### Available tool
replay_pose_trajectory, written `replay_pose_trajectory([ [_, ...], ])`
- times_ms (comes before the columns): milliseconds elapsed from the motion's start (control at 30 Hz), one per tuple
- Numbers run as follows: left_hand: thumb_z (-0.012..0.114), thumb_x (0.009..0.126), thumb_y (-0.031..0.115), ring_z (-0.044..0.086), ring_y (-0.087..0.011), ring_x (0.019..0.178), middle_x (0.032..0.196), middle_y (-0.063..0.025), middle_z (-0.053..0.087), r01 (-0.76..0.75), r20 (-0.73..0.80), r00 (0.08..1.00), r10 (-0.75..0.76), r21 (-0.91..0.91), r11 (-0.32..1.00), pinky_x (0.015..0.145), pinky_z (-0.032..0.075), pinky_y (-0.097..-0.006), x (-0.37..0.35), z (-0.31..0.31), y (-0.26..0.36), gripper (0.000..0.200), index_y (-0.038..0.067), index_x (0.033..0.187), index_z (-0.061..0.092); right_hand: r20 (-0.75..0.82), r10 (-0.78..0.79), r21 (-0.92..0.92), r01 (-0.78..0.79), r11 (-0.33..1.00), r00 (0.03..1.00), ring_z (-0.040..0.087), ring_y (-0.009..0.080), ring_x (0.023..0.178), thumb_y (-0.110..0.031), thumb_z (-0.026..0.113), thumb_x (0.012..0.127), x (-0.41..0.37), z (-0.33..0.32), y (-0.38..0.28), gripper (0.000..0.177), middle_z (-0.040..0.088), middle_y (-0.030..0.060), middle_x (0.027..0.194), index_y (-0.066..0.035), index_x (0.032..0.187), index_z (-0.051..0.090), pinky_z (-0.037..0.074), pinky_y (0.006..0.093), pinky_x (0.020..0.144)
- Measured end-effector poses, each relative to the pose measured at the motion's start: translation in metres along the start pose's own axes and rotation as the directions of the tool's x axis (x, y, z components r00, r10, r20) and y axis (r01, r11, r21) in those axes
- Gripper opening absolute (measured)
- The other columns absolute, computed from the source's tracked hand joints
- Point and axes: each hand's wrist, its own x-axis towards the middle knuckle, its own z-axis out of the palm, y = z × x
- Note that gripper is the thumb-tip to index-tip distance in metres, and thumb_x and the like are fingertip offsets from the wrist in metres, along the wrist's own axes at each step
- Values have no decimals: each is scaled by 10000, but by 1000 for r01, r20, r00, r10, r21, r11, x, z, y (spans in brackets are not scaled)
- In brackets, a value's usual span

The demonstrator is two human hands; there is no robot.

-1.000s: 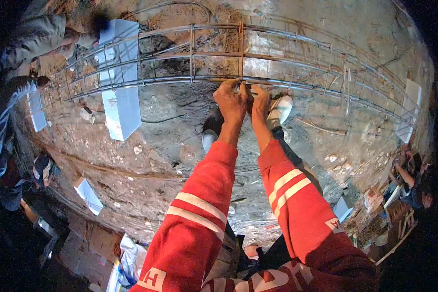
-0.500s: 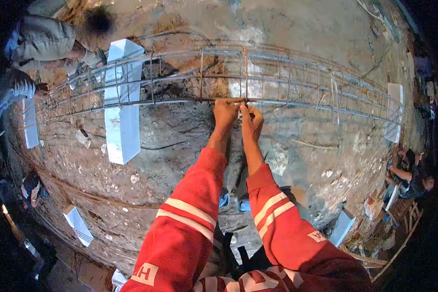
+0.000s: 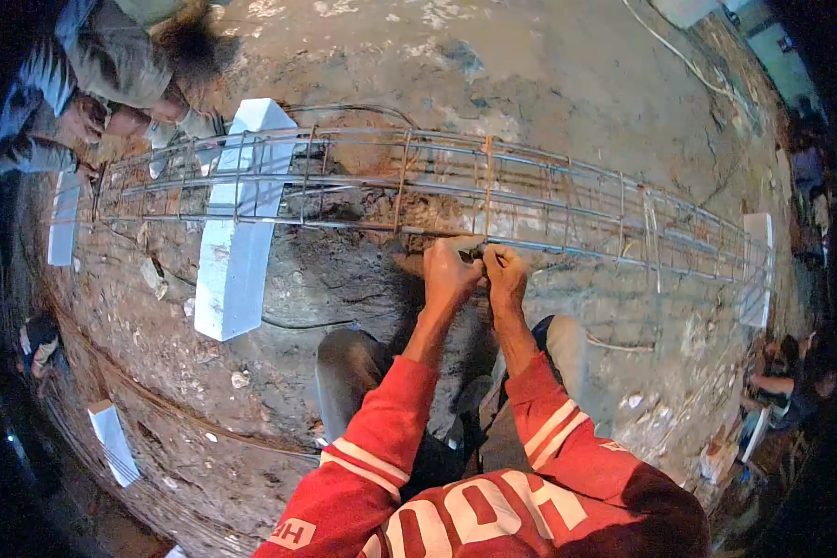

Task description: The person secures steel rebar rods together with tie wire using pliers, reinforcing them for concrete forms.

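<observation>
A long steel rebar cage [image 3: 539,200] of lengthwise bars and square stirrups spans the view. My left hand [image 3: 452,274] is closed just below its near bar, thumb and fingers drawn together towards a rusty stirrup [image 3: 488,186]. Beside it, almost touching, my right hand [image 3: 507,273] is pinched with the fingertips up close to the same joint. Whatever thin thing lies between the fingers is too small to make out.
White blocks prop the cage: a large one [image 3: 235,242] left of centre, others at its left end [image 3: 63,223] and right end [image 3: 757,270]. A co-worker's hand [image 3: 86,173] reaches the left end. Another person [image 3: 777,386] is at far right. Bare earth [image 3: 381,37] lies around.
My view has tilted and shifted, so the cage appears lower and my knees now show. Both hands stay at the same stirrup joint, drawn slightly nearer to me from the bar.
</observation>
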Motion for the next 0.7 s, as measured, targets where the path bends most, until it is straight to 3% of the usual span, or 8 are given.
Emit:
replay_pose_trajectory([
  [133,702,707,80,672,-314,787,858,-198,676,10,-7,1000,-12,-254,967,716,521,-362,-5,-8,-1,233,39,936,712,43,109,161,-115,980,993,536,107,644,-167,674,833,1,3,6,180,630,7,718,11,809,667,433,274,594],
  [200,690,724,60,675,-308,775,851,-188,680,-44,42,998,56,-233,971,707,525,-354,0,-11,-7,226,28,947,704,21,94,380,-95,920,995,539,111,657,-151,688,827,-3,7,-4,158,625,-5,720,6,824,672,431,275,601],
  [267,682,730,44,686,-278,721,787,-166,682,-370,-172,919,354,-72,926,646,530,-336,-2,-9,-8,218,9,944,689,34,74,426,-82,901,997,544,119,663,-145,686,829,0,6,-3,164,638,11,735,18,829,669,442,292,614],
  [300,670,737,39,658,-234,623,715,-140,663,-298,-97,954,283,-242,923,571,506,-318,-3,-11,-3,181,4,914,672,33,11,356,-22,934,999,551,125,670,-152,685,832,3,4,3,181,645,28,746,28,834,666,450,301,628],
  [433,728,685,91,621,-190,629,744,-114,666,-75,40,995,92,-302,950,608,486,-299,1,-6,-20,232,19,899,675,68,-22,41,19,999,997,588,168,672,-162,677,829,-1,-8,-28,193,669,85,756,27,865,664,471,320,661],
  [600,732,655,98,608,-180,608,675,-98,638,-267,-128,955,269,33,963,592,476,-296,10,3,-2,187,32,814,658,-16,-157,-261,148,954,987,526,159,638,-91,555,892,-14,-8,-45,164,617,75,712,37,898,658,420,333,570],
  [633,737,650,124,570,-263,587,648,-135,594,-277,-149,950,273,-9,961,570,450,-345,13,6,1,217,14,801,628,-54,-73,-93,67,993,996,616,263,703,-228,558,885,3,5,4,255,646,213,775,1,893,669,441,400,630],
  [700,764,627,169,549,-356,603,628,-164,552,-152,-106,984,145,-59,987,561,427,-410,15,9,10,285,7,777,583,-119,19,26,-16,1000,993,614,299,723,-241,536,892,-15,7,-22,278,636,233,788,5,896,666,438,416,644],
])
